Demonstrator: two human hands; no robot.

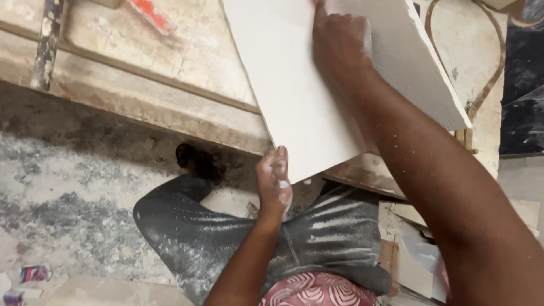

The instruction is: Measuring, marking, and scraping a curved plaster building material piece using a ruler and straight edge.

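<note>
A large white board (294,73), flat and pale, lies tilted across a dusty wooden work surface (170,73). My right hand (340,45) presses down flat on the board's upper part, fingers curled over it. My left hand (273,178), powdered with white dust, grips the board's near lower edge from beneath. Both arms reach out over my dark dusty trousers (226,232).
A red and white tool (152,14) lies at the top of the wooden surface. A dark post (45,42) stands at the upper left. The concrete floor (62,187) is dusty, with small packets (34,273) at the lower left. Offcuts (413,260) lie at the lower right.
</note>
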